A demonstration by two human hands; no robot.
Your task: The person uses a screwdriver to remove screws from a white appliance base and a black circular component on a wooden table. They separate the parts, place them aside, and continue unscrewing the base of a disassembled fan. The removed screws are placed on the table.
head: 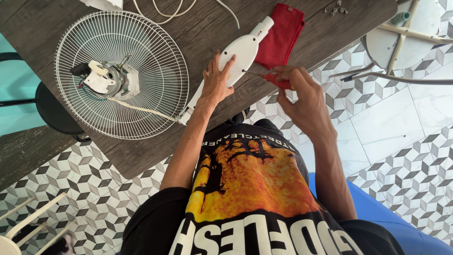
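My left hand [217, 80] lies flat on a white plastic fan neck housing [240, 52] on the dark wooden table [155, 141], pressing it down. My right hand [302, 94] grips a red-handled screwdriver [276, 80], whose metal tip touches the side of the white housing. The white wire fan grille [155, 71] with the bare motor [111, 79] in its centre lies to the left, joined to the housing by a thin white stem.
A folded red cloth [282, 34] sits just behind the housing. Several small screws [337, 9] lie at the table's far right. White cable [165, 12] loops at the back edge. A round white fan base [406, 33] stands on the tiled floor to the right.
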